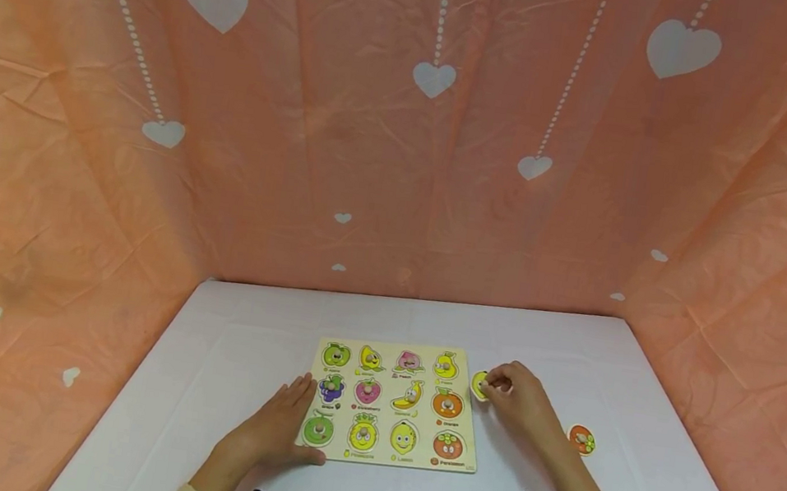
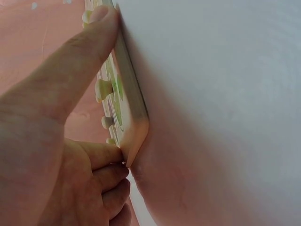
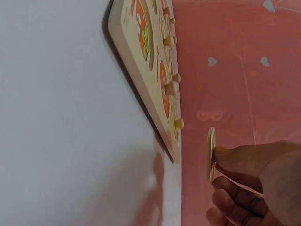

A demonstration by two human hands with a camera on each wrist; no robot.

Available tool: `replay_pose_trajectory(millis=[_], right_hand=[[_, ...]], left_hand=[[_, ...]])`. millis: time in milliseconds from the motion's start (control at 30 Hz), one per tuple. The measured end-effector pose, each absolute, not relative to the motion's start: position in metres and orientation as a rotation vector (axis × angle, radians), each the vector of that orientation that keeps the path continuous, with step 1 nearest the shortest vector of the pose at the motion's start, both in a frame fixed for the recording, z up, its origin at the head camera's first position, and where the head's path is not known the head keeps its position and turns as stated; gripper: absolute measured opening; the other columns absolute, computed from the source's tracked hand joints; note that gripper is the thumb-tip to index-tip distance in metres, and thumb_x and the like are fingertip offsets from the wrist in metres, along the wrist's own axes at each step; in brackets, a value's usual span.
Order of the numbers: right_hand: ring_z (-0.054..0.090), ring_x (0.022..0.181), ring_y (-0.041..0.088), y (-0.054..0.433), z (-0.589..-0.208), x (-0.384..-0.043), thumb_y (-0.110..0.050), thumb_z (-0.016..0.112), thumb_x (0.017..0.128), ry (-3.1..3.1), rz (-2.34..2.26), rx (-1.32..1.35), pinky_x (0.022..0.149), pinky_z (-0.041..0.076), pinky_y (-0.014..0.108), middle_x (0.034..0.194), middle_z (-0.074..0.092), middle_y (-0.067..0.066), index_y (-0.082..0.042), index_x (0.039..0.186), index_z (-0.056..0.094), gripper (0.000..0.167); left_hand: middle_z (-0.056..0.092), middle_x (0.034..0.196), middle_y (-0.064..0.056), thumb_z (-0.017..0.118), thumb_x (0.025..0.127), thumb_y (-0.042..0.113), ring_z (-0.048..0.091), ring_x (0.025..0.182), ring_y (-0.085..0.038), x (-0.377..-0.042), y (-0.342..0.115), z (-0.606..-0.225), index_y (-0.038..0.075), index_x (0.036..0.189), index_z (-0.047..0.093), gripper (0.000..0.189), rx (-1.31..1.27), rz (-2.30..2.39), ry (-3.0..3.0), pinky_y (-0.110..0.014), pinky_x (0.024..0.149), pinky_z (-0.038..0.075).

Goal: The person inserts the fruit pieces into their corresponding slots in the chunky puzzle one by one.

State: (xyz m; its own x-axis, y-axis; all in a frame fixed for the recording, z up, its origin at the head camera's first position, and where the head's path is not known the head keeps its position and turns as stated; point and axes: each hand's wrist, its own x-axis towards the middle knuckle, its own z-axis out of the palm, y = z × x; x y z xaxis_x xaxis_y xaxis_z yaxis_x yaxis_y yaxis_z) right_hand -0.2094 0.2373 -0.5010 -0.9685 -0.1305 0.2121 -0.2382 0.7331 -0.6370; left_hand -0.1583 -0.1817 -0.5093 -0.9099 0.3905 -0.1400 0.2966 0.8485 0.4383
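A wooden fruit puzzle board (image 1: 391, 378) with printed pictures and several knobbed pieces lies on the white table. My left hand (image 1: 277, 421) rests against its left side, fingers stretched along that edge and thumb at the near edge; in the left wrist view the thumb (image 2: 87, 44) and fingertips touch the board's rim. Just off the board's right edge, my right hand (image 1: 518, 399) pinches a yellow fruit puzzle piece (image 1: 479, 385). Seen edge-on in the right wrist view, this thin piece (image 3: 210, 155) is held upright between thumb and fingers.
A round orange-red puzzle piece (image 1: 581, 439) with green lies on the table, right of my right forearm. The lemon (image 1: 403, 438) and persimmon (image 1: 448, 445) spots on the board show no knobs. A pink-orange curtain (image 1: 420, 158) with white hearts encloses the table's back and sides.
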Motion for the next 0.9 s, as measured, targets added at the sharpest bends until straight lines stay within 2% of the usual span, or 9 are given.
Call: replay_pose_trajectory(millis=[900], right_hand=[[0.059,0.087,0.011,0.196,-0.502,-0.192,-0.006,0.085,0.091,-2.745,1.129,0.522,0.074,0.053,0.026,0.093,0.064,-0.007,-0.013,0.093,0.076,0.012]], left_hand=[[0.025,0.171,-0.034,0.095,0.077,0.051,0.022,0.162,-0.045,-0.159,-0.182,-0.51,-0.016,0.16,0.031,0.125,0.526,0.61,2.801,-0.056,0.133,0.021]])
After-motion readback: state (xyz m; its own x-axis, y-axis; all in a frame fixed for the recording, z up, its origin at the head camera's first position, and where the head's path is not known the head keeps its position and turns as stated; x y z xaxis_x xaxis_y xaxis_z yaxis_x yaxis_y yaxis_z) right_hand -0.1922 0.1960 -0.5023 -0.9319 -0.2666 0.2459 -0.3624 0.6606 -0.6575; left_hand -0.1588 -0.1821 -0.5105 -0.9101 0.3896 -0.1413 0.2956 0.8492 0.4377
